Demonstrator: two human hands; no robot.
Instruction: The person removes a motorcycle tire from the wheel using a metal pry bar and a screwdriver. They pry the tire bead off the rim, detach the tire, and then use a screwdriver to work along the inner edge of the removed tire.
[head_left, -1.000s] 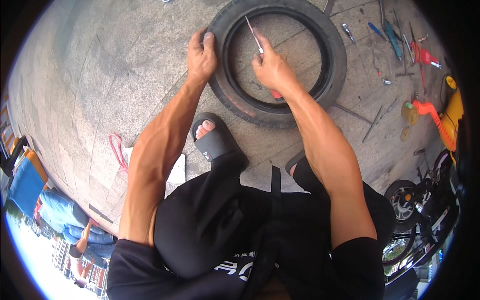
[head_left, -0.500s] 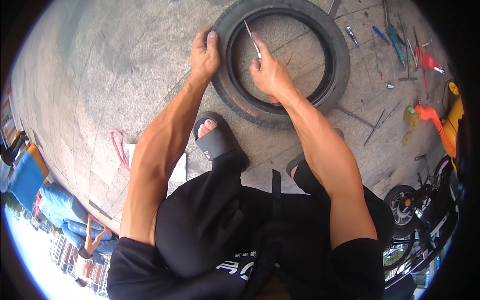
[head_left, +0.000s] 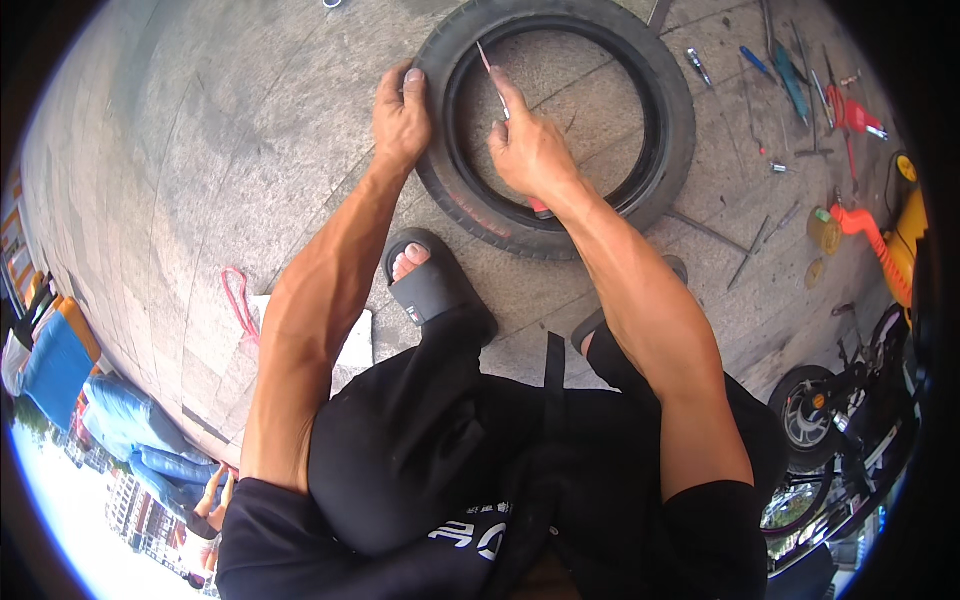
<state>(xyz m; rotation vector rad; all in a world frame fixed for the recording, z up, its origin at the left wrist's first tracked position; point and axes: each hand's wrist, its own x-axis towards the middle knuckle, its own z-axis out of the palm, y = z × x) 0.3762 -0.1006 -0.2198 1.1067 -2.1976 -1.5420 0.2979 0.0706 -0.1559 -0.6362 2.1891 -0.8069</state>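
Note:
A black tyre [head_left: 672,130] without a wheel in it rests at the top of the view, its ring facing up at me. My left hand [head_left: 402,120] grips its left outer edge, fingers over the tread and thumb on the sidewall. Over the tyre's open centre, my right hand [head_left: 532,152] is closed around a red-handled tool [head_left: 485,58] with a thin pointed blade. The forefinger stretches along the blade, and its tip meets the tyre's upper left inner rim. A red handle end shows below the palm; the fist hides the middle.
Screwdrivers [head_left: 699,67], pliers-like hand tools [head_left: 792,88] and a red tool [head_left: 853,116] lie on the paving at right. An orange coiled hose [head_left: 872,245] and a scooter wheel [head_left: 808,412] stand beyond. Left lie a pink cord [head_left: 236,300] and a white sheet [head_left: 357,338]; people sit farther off.
Both hands keep the same grips. The tyre, hands and tool appear slightly farther left, as the whole view has shifted a little. The blade tip stays at the inner rim.

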